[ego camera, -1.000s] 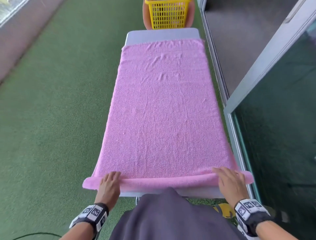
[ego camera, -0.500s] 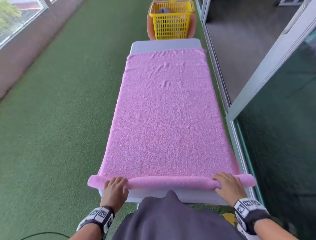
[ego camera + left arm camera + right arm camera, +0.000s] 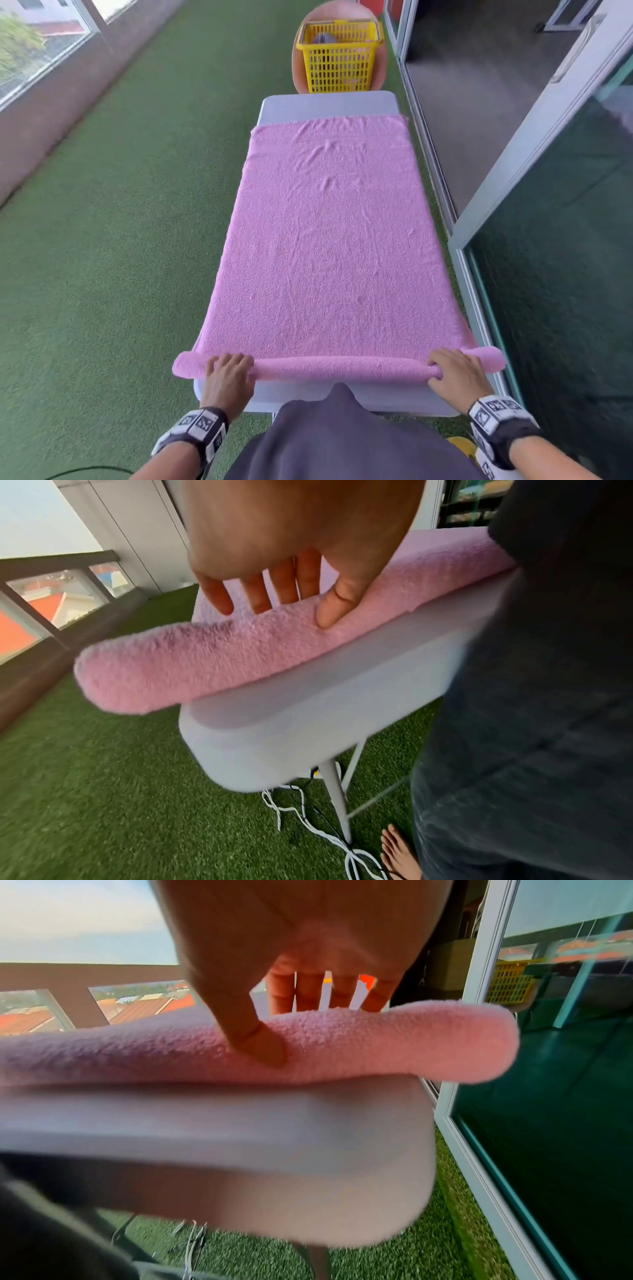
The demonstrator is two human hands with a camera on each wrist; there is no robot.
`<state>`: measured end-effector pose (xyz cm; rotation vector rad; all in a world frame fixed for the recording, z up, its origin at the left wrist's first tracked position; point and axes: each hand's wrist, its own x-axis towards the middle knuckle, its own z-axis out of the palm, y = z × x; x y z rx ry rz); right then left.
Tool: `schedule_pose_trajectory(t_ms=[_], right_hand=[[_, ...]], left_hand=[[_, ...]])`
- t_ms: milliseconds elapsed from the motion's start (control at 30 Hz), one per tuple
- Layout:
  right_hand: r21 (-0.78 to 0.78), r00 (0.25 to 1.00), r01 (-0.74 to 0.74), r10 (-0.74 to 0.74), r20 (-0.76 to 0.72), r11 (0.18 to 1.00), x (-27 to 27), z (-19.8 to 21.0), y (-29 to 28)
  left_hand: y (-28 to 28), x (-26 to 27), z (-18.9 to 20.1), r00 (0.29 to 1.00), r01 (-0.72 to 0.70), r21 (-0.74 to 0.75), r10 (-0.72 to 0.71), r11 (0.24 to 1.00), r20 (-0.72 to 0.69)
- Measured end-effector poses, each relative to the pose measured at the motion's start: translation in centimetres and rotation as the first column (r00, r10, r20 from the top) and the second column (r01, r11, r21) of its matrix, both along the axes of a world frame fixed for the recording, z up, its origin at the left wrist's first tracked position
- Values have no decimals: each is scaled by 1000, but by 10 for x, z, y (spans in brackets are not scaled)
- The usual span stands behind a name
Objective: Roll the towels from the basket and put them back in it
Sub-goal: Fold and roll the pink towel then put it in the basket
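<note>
A pink towel (image 3: 329,240) lies spread flat along a narrow white table (image 3: 329,104). Its near end is wound into a thin roll (image 3: 342,367) at the table's front edge. My left hand (image 3: 227,373) grips the roll near its left end, fingers over the top and thumb (image 3: 327,615) pressed on the near side. My right hand (image 3: 455,373) holds it the same way near the right end, thumb (image 3: 270,1053) dug into the roll (image 3: 428,1047). Both roll ends overhang the table (image 3: 308,723). The yellow basket (image 3: 339,58) stands beyond the far end, with something purple (image 3: 323,38) inside.
The basket sits on a round pink stool (image 3: 378,68). A glass sliding door and its frame (image 3: 548,240) run close along the right. Green turf (image 3: 102,240) stretches left to a low wall with windows. White cables (image 3: 308,818) and my bare foot (image 3: 397,859) are under the table.
Both hands have turned the folded near edge over into a tighter, rounder roll and shifted slightly forward. The head view has tilted up, so more of the basket shows.
</note>
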<state>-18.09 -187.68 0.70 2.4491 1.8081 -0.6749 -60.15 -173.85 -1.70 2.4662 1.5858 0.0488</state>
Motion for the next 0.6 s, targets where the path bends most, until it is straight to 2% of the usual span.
schedule_pose_trajectory(t_ms=[67,167,233,300,367,433,533,600], right_hand=[[38,1000,8,-8,19,999,5,0,14],[216,998,46,-54,31,975,6,-12,15],[208,999,20,-25,24,978,-3,-18,0],[140,1000,9,-11,9,990,-9,-23,-17],[99,1000,15,-14,-11,995,-10,-28,-25],[86,1000,19,-19,2,996,-9,-28,-20],[178,996,2,-17,84,984,-3,-22,1],[231,991,29,-58,117,973,1,-23,9]], left_hand=[[12,6,2,1000,-18,41,17,999,9],[15,10,-4,994,-90,-31,92,995,66],[4,7,-11,993,-45,-68,52,997,105],[-8,2,-13,997,37,-84,-31,996,74],[-15,3,-7,999,13,-148,-8,989,34],[-12,8,0,1000,11,-135,-12,991,-8],[1,16,4,999,-9,-29,10,1000,31],[7,21,-2,998,-57,-64,60,996,38]])
